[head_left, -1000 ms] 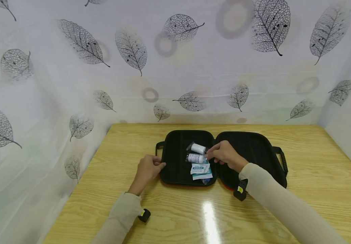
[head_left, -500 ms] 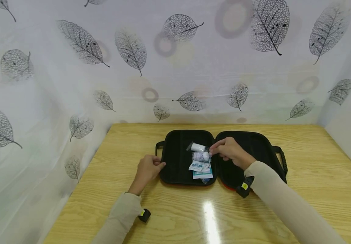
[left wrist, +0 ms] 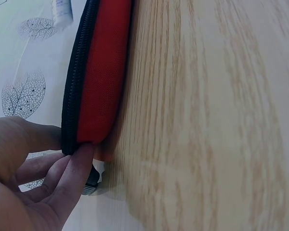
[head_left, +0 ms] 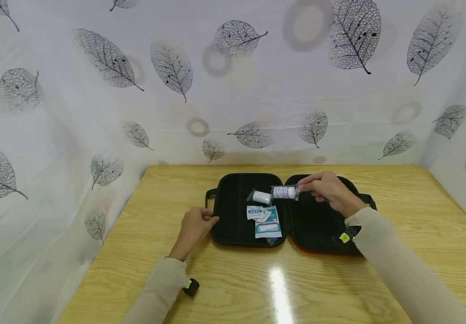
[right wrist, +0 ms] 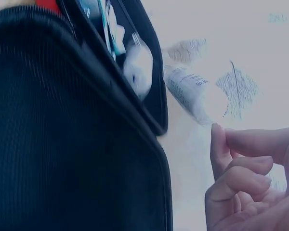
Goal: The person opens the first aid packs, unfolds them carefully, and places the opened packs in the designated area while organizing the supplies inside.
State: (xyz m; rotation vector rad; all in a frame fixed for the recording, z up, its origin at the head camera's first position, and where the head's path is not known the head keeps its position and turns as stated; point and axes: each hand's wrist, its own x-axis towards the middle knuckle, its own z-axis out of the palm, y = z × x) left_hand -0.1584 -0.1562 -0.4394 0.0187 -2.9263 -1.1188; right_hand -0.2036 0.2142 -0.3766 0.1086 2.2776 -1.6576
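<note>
My right hand (head_left: 332,191) pinches one end of the clear wrapper of a printed white bandage roll (head_left: 284,192) between thumb and forefinger. The roll is held up over the hinge side of an open black zip case (head_left: 226,220); the right wrist view shows the wrapped roll (right wrist: 190,91) hanging from the fingertips, slightly blurred. At the case's left side, my left hand (head_left: 195,227) holds the rim. Seen from the left wrist, thumb and fingers of that hand (left wrist: 43,178) pinch the corner of the red-sided case (left wrist: 103,72).
Inside the left half lie another white roll (head_left: 262,197), small white sachets (head_left: 255,213) and a teal-and-white packet (head_left: 268,227). The right half (head_left: 318,225) is spread open beside it. A leaf-patterned curtain (head_left: 233,90) stands behind the wooden table (head_left: 233,288).
My right hand has lifted the printed bandage roll from the pile and moved it up and to the right. The sachets beneath shifted, uncovering more of the teal packet. The left hand stayed put.
</note>
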